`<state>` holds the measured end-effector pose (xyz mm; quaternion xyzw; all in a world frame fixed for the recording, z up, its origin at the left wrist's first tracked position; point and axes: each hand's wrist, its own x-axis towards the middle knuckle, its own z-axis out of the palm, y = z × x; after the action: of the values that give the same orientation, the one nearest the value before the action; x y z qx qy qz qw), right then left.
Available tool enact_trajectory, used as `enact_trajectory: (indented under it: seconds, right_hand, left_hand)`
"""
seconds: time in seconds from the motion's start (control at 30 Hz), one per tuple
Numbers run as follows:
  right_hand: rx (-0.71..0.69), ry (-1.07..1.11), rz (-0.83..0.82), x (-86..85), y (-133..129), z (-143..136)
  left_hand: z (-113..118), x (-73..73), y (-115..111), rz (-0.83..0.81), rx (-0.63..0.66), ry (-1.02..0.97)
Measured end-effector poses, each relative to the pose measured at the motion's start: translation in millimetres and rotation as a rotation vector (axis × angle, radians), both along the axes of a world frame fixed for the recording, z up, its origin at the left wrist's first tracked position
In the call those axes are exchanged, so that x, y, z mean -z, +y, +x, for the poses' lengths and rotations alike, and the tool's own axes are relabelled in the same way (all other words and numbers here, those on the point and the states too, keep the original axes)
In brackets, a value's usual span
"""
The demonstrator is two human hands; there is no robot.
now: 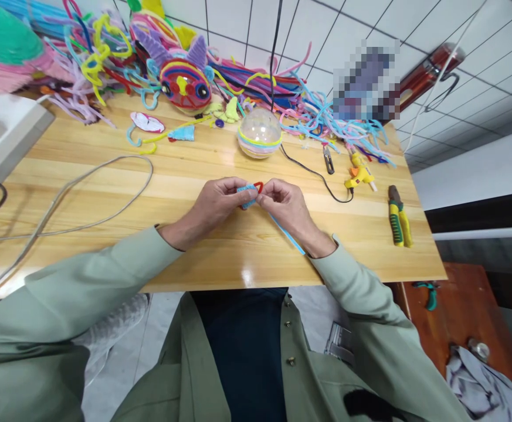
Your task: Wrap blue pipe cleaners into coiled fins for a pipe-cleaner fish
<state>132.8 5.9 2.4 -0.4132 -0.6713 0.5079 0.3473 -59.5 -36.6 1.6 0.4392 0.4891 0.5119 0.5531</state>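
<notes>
A small light-blue piece of pipe cleaners (247,197) with red at its edges is pinched between the thumb and fingers of my left hand (221,206). My right hand (287,209) meets it from the other side, thumb and fingertips pressed together at the red loop (259,187). A light-blue strand (288,235) runs from under my right hand down toward the sleeve. Beyond both hands sits a clear ball (260,130) ringed with yellow, blue and pink strands. My fingers hide part of the small piece.
Along the wall lie heaped pipe cleaners (326,114) and a red-faced figure (186,85). Right are small nippers (328,160), a yellow glue gun (360,172) and green-yellow pliers (399,218). A cable (101,170) and white power strip (12,138) lie left.
</notes>
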Motion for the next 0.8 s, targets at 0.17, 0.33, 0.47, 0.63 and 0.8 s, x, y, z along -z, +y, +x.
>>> enact_trajectory:
  seconds: [0.17,0.33,0.47,0.63,0.8]
  right_hand:
    - [-0.019,-0.009,-0.002,-0.8,0.7,0.0]
    - [-0.104,0.054,-0.071,0.4,3.2,2.4]
    - [-0.127,0.059,-0.075,1.1,4.5,4.5]
    - [-0.128,0.077,-0.105,-0.2,5.5,4.2]
    - [-0.137,0.12,-0.213,-7.0,6.0,5.8]
  left_hand:
    - [0.5,0.3,-0.7,0.0,0.013,-0.07]
    - [-1.8,2.6,-0.4,-0.004,-0.009,-0.088]
    - [-1.6,2.1,-0.3,0.002,0.007,-0.09]
    - [0.5,3.1,0.8,-0.048,0.035,-0.19]
    - [2.5,3.0,0.9,-0.086,0.056,-0.242]
